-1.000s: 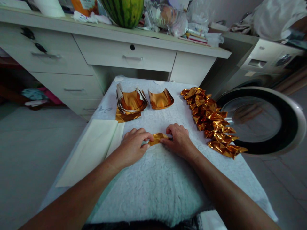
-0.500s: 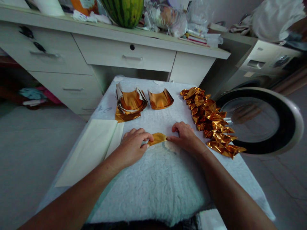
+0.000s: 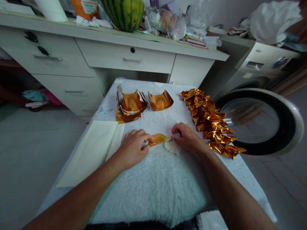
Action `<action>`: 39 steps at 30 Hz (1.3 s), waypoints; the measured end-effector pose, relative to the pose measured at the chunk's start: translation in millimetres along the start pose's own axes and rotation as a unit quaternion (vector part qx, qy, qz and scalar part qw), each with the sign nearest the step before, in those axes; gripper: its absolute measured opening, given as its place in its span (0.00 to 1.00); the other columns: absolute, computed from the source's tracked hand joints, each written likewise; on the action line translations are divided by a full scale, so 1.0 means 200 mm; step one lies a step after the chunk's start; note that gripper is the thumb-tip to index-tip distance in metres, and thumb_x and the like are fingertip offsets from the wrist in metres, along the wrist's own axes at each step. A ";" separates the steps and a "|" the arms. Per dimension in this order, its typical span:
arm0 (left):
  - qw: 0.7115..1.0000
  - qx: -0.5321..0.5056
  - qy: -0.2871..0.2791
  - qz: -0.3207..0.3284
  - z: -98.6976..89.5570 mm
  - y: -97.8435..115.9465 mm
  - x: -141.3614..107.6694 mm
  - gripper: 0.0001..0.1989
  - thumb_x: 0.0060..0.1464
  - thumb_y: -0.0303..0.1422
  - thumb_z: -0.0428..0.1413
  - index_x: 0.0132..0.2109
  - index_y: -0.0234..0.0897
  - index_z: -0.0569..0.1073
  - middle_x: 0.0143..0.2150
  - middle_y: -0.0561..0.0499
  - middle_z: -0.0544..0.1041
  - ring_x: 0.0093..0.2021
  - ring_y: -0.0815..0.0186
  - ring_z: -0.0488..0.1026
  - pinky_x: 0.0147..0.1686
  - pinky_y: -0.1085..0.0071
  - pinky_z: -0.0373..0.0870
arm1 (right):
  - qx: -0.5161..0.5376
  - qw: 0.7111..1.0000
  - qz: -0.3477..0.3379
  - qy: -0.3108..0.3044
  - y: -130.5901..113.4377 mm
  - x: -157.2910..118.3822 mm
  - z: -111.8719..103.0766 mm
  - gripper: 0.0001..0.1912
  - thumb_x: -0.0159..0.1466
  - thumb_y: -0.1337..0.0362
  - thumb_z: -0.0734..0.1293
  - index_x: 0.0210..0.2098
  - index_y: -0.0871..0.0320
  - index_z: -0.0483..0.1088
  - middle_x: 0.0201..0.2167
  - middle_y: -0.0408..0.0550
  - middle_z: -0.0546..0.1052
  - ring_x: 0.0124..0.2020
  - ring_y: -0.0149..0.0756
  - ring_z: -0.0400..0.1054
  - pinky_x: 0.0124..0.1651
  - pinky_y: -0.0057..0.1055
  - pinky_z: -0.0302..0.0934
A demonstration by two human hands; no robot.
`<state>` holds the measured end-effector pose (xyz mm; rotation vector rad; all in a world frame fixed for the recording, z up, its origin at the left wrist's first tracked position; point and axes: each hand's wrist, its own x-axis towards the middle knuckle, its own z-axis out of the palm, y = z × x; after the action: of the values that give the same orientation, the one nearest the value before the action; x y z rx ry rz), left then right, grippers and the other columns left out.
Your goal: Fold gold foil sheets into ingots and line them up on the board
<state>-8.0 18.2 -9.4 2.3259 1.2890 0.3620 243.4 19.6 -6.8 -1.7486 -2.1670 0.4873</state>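
Observation:
A small folded piece of gold foil paper (image 3: 158, 139) lies on the cloth-covered table in front of me, its right end drawn to a point. My left hand (image 3: 135, 145) pinches the left end between thumb and fingers. Just off the pointed end is my right hand (image 3: 185, 137), its fingers curved and its thumb a little apart from the index finger, with nothing visible between them. Beyond the hands stand a curled stack of gold foil sheets (image 3: 131, 101) and a smaller curled gold stack (image 3: 160, 100). Finished-looking folded gold foil pieces (image 3: 208, 119) sit in a long row at right.
Pale paper sheets (image 3: 90, 150) lie on the table's left side. Behind the table is a white drawer desk (image 3: 148, 60) bearing a watermelon (image 3: 124, 14) and plastic bags. A washing machine's open round door (image 3: 259, 121) reaches close to the table's right edge.
My right thumb has come off the foil's right tip and moved slightly right, leaving the point exposed. My left hand keeps its pinch. The view has shifted slightly.

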 end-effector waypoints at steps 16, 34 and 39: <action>0.995 -0.033 0.059 0.070 0.03 0.03 0.01 0.08 0.54 0.27 0.58 0.42 0.40 0.72 0.46 0.49 0.72 0.47 0.59 0.70 0.50 0.61 0.67 | 0.070 0.991 -0.115 -0.022 -0.12 -0.03 0.03 0.07 0.60 0.72 0.66 0.37 0.57 0.70 0.34 0.43 0.75 0.39 0.34 0.65 0.45 0.32 0.54; 0.990 -0.060 0.104 0.074 0.03 0.02 0.00 0.06 0.61 0.27 0.52 0.42 0.39 0.73 0.42 0.51 0.75 0.43 0.64 0.72 0.44 0.67 0.68 | 0.153 0.983 -0.094 0.024 -0.17 -0.03 0.03 0.07 0.56 0.74 0.64 0.32 0.57 0.68 0.30 0.42 0.72 0.33 0.32 0.65 0.40 0.29 0.57; 0.992 -0.030 0.082 0.092 0.05 0.01 0.00 0.04 0.59 0.26 0.54 0.38 0.39 0.73 0.40 0.51 0.74 0.43 0.62 0.70 0.45 0.64 0.68 | 0.111 0.987 -0.116 -0.002 -0.15 -0.03 0.05 0.09 0.55 0.75 0.66 0.35 0.58 0.69 0.33 0.44 0.72 0.37 0.35 0.64 0.43 0.32 0.56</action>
<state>-1.8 15.5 -17.0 2.4115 1.1223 0.6558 213.5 7.6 -1.1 -1.3616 -2.1876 0.6428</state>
